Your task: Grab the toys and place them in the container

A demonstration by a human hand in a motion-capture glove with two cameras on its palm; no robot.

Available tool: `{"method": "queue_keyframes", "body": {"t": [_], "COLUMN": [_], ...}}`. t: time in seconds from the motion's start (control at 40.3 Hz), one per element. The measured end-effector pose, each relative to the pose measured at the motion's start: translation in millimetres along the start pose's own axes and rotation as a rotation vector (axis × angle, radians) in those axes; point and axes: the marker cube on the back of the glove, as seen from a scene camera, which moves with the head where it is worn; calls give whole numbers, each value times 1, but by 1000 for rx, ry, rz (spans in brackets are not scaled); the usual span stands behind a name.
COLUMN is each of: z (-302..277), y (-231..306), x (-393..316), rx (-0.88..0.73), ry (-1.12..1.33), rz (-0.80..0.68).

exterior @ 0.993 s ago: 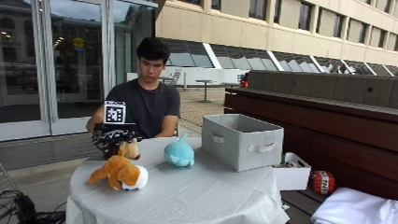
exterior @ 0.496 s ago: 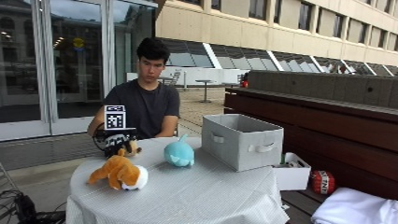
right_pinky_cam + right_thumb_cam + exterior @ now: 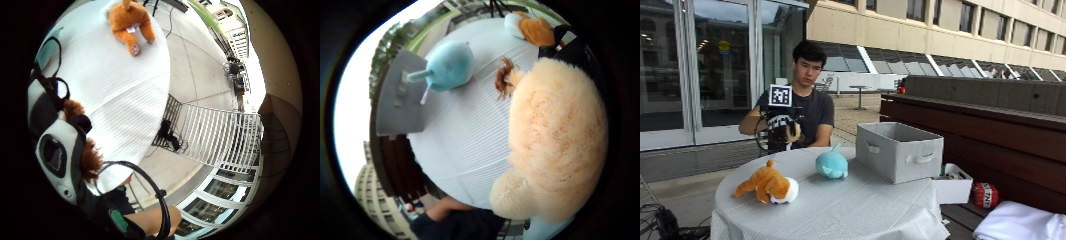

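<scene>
Gloved right hand [image 3: 782, 126] curls round cream-and-tan fluffy plush toy [image 3: 555, 140], held lifted above near edge of round table [image 3: 840, 200], clear of cloth. Judgement: carry across high enough to clear container wall, centre over opening before letting go; soft pile may snag on glove. Beyond grip: teal rounded plush whale [image 3: 832, 165], smooth short nap. Beside whale, farther off: grey fabric container [image 3: 898, 150], boxy, open top, handle slot. Well aside: orange-and-white plush dog [image 3: 770, 186] lying on ribbed white tablecloth [image 3: 859, 210].
</scene>
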Motion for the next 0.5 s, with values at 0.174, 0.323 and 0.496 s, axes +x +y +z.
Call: {"method": "queue_keyframes", "body": {"t": [0.174, 0.323, 0.496], "z": [-107, -179, -232], "y": [-28, -51, -50], "x": [-38, -92, -175], "rx": [201, 284, 313], "ry": [-20, -42, -30], "rz": [-148, -191, -246]}}
